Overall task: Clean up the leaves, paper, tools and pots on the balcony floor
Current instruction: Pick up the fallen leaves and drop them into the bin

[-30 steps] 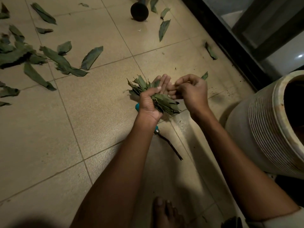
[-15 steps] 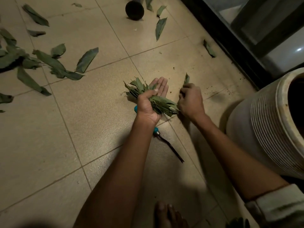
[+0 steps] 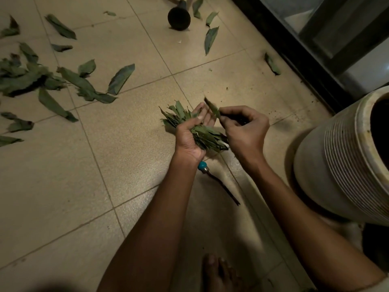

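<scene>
My left hand (image 3: 192, 135) grips a thick bundle of green leaves (image 3: 202, 133) above the tiled floor, thumb over the top. My right hand (image 3: 245, 128) pinches a single leaf (image 3: 212, 108) and holds it against the fingertips of the left hand. Under my left wrist lies a tool with a teal handle (image 3: 203, 166) and a thin dark shaft. Loose leaves (image 3: 84, 85) are scattered over the floor at the left. More leaves (image 3: 210, 39) lie at the top near a black round-ended tool (image 3: 179, 17).
A large ribbed white pot (image 3: 336, 165) stands at the right, close to my right forearm. A dark door frame (image 3: 294, 55) runs along the upper right, with one leaf (image 3: 272, 64) beside it. My bare foot (image 3: 219, 272) is at the bottom.
My right hand has picked a leaf up from the floor by the door side and brought it up to the bundle in my left hand.
</scene>
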